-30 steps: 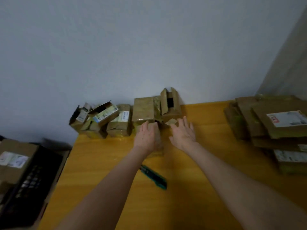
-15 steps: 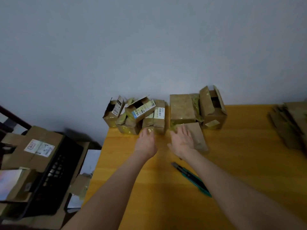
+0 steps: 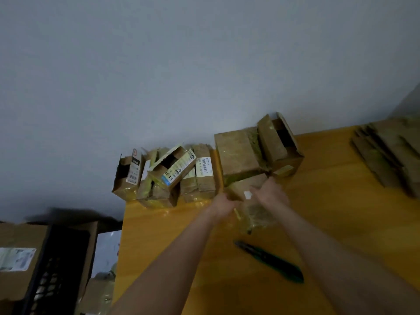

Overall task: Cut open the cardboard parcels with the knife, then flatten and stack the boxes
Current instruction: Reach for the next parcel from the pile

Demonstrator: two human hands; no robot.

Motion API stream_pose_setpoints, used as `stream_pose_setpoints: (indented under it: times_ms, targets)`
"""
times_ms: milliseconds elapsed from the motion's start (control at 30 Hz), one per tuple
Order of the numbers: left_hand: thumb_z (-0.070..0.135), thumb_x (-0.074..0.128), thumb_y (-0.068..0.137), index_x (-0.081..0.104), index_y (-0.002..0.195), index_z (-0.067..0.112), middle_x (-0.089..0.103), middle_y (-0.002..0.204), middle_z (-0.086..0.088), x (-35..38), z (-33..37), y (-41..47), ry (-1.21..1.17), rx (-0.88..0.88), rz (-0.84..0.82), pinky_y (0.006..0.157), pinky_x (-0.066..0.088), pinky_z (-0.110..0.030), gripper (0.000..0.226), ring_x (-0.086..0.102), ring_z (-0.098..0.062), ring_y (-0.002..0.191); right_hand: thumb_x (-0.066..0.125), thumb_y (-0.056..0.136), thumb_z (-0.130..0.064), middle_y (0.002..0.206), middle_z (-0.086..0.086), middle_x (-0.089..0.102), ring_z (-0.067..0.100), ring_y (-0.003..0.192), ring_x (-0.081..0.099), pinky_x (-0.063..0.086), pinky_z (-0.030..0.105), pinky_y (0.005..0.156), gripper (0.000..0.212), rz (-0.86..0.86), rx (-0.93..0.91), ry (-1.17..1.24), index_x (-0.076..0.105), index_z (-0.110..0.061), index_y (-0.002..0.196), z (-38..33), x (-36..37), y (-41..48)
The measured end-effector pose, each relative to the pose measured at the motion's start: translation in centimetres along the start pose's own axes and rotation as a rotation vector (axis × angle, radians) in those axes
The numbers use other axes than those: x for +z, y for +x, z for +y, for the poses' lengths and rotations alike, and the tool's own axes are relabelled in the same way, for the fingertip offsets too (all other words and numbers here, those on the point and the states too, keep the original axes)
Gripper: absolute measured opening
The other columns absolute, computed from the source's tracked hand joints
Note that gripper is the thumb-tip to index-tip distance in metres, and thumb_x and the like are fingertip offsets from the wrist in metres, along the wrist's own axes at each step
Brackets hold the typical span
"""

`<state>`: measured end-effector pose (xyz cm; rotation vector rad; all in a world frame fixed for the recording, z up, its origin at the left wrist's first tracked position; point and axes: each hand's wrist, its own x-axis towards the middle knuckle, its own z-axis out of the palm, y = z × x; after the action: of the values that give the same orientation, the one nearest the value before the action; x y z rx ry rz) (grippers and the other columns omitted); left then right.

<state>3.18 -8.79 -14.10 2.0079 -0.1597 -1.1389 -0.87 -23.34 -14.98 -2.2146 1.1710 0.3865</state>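
The left grip (image 3: pixel 223 204) and right grip (image 3: pixel 271 193) both clasp the small parcel (image 3: pixel 241 189) low over the desk (image 3: pixel 341 201), while the knife (image 3: pixel 270 261), lying ten-to-four at their 5 o'clock, sits nearer the right grip.

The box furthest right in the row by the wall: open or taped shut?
Open: the box has its flaps raised, and its dark inside shows between them.

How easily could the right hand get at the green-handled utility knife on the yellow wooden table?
Probably yes, but not at once: the right hand and left hand both grip a small brown cardboard parcel. The knife lies uncovered on the table, nearer the person, beside the right forearm.
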Motion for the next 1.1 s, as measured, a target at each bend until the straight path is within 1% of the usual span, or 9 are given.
stream_pose_setpoints:
  times_ms: [100,267,467,567,667,733,867,1000,1100]
  targets:
    - [0.029,0.065,0.088,0.055,0.129,0.018,0.061,0.125,-0.007,1.4,0.4,0.3,-0.153,-0.054,-0.062,0.097,0.051,-0.047,0.044,0.058,-0.027,0.114,0.052,0.091,-0.053,0.136,0.012,0.048,0.033,0.119,0.051,0.044,0.037,0.082,0.065,-0.001,0.028,0.077,0.037,-0.013,0.14,0.5,0.6,-0.1]
    - [0.032,0.067,0.088,0.057,0.12,0.018,0.065,0.115,-0.002,-0.3,0.8,-0.6,-0.253,-0.016,-0.006,0.095,0.049,-0.039,0.036,0.059,-0.021,0.107,0.035,0.092,-0.063,0.132,0.015,0.051,0.035,0.116,0.052,0.045,0.045,0.096,0.068,0.156,0.073,0.277,0.053,-0.01,0.131,-0.4,0.4,-2.4]
    - [0.074,0.061,0.073,0.051,0.131,0.018,0.059,0.127,-0.011,-2.4,-0.4,-3.0,-0.483,-0.039,-0.026,0.097,0.046,-0.057,0.081,0.056,-0.037,0.116,0.046,0.099,-0.039,0.088,0.003,0.061,0.024,0.086,0.059,0.046,0.033,0.066,0.033,0.241,0.009,0.764,0.063,-0.013,0.087,-1.2,-0.1,-7.9]
    - [0.076,0.056,0.074,0.05,0.129,0.018,0.058,0.125,-0.012,-3.6,-1.5,-3.8,-0.605,-0.087,-0.01,0.099,0.043,-0.058,0.08,0.054,-0.039,0.116,0.063,0.092,-0.031,0.096,-0.003,0.062,0.021,0.099,0.06,0.048,0.027,0.069,0.017,0.229,-0.129,0.723,0.066,-0.015,0.094,-1.2,0.0,-10.5]
    - [0.056,0.053,0.091,0.051,0.126,0.018,0.059,0.116,-0.01,-4.5,-2.4,-4.8,-0.624,-0.095,0.043,0.093,0.048,-0.05,0.052,0.057,-0.037,0.11,0.071,0.084,-0.042,0.13,-0.002,0.047,0.021,0.124,0.046,0.042,0.026,0.085,0.065,0.068,-0.173,0.724,0.046,-0.015,0.137,-0.9,0.2,-12.5]
    - [0.046,0.054,0.094,0.053,0.123,0.016,0.06,0.115,-0.011,-4.7,-3.0,-5.5,-0.636,-0.096,0.067,0.086,0.051,-0.044,0.042,0.06,-0.033,0.104,0.072,0.081,-0.047,0.143,0.001,0.041,0.022,0.128,0.044,0.041,0.027,0.089,0.083,-0.02,-0.175,0.729,0.034,-0.016,0.147,-0.7,0.8,-13.3]
    - [0.03,0.047,0.101,0.044,0.136,0.013,0.057,0.125,-0.013,-4.8,-5.3,-6.5,-0.651,-0.056,0.126,0.072,0.056,-0.038,0.039,0.061,-0.03,0.1,0.079,0.075,-0.043,0.136,0.002,0.052,0.013,0.108,0.05,0.045,0.025,0.084,0.076,-0.017,-0.232,0.648,0.046,-0.018,0.139,-0.5,3.0,-14.2]
    - [0.021,0.036,0.105,0.048,0.138,0.011,0.058,0.119,-0.016,-5.1,-8.5,-7.0,-0.304,-0.06,0.23,0.083,0.05,-0.036,0.037,0.059,-0.028,0.096,0.075,0.08,-0.033,0.135,-0.001,0.05,0.02,0.121,0.048,0.044,0.031,0.095,0.067,-0.007,-0.233,0.349,0.046,-0.02,0.139,-1.2,6.4,-14.2]
    - [0.026,0.04,0.103,0.049,0.137,0.007,0.054,0.134,-0.018,-5.8,-10.5,-7.6,-0.027,-0.009,0.275,0.101,0.043,-0.035,0.04,0.053,-0.034,0.119,0.06,0.089,-0.024,0.132,0.006,0.052,0.025,0.121,0.047,0.042,0.035,0.1,0.051,0.014,-0.25,0.09,0.048,-0.026,0.138,-1.5,9.1,-14.3]
